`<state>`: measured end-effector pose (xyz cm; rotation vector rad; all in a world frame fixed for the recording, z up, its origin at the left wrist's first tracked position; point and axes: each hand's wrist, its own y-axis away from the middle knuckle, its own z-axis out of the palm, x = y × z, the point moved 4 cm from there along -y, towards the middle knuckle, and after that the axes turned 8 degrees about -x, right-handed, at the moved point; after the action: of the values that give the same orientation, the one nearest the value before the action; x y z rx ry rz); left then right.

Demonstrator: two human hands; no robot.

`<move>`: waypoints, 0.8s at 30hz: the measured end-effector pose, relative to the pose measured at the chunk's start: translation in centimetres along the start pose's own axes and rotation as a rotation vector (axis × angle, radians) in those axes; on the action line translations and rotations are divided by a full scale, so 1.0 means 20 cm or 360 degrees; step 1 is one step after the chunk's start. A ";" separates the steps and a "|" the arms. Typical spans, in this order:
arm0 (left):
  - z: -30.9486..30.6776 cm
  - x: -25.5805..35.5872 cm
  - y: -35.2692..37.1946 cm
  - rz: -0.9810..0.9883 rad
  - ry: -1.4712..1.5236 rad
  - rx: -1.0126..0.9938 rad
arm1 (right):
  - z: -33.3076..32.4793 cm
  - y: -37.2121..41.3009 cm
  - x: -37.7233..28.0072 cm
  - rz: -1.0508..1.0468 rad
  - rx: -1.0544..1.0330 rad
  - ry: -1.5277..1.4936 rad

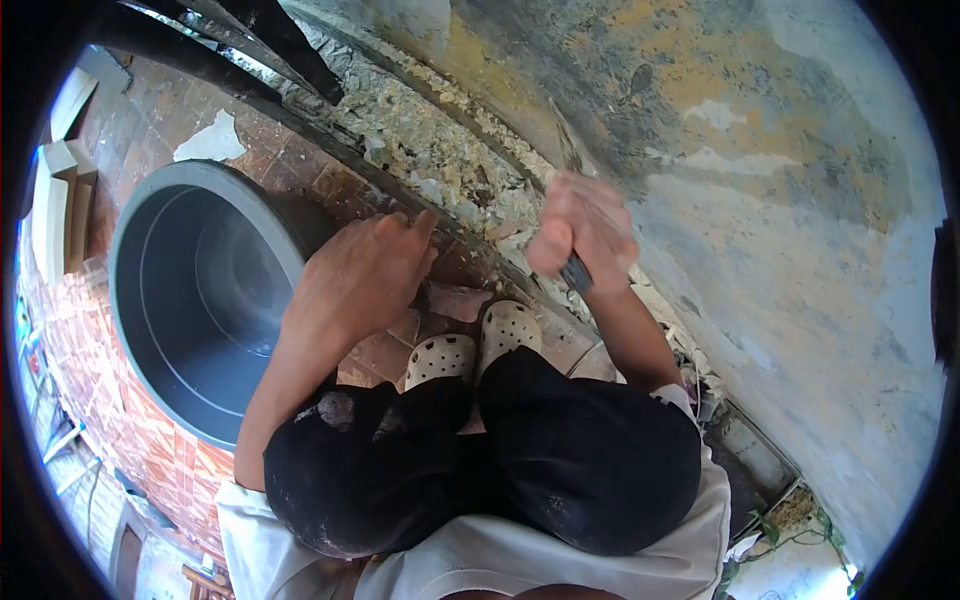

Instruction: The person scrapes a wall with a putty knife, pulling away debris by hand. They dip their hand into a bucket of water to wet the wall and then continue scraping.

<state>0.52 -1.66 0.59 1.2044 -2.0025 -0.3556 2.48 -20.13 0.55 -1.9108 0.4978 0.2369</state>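
Note:
In my right hand (588, 225), slightly blurred, is a thin-bladed tool (567, 145) with a dark handle end showing below my fist. Its blade points up along the foot of the worn wall (700, 190). My left hand (370, 265) hangs palm down between the grey tub (140, 330) and the broken strip of rubble (450, 165), index finger and thumb apart. The tips of its other fingers are hidden beneath it. Below that hand, a flat broken chunk (458, 301) lies on the tiles near my shoes (510, 328).
Black metal bars (200, 60) stand at the upper left, close to a white flake (213, 138) on the tiled floor (290, 165). Pale boards (55, 210) lie at the far left. A dark framed object (750, 455) and some green leaves (768, 530) are behind me at right.

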 end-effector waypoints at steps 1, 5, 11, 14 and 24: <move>0.00 0.00 -0.01 -0.0001 -0.0008 -0.0020 | 0.00 -0.01 0.00 0.0117 -0.0069 -0.0023; -0.02 0.01 0.00 0.0004 0.0061 -0.0009 | -0.02 0.07 0.06 0.0769 -0.0222 -0.0225; 0.04 0.07 -0.05 0.0483 0.0520 0.0277 | 0.03 0.26 -0.04 0.1457 -0.0274 -0.0698; -0.02 0.13 -0.03 0.0777 0.0648 0.0464 | 0.08 0.13 -0.16 0.1196 -0.0167 -0.0786; 0.00 0.19 -0.01 0.1158 0.0271 0.0473 | -0.09 -0.12 -0.40 0.1725 -0.0800 -0.0025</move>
<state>-0.46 -4.91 2.21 0.5649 -2.2235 0.4019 -3.64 -19.27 6.35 -1.9099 1.5482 1.1570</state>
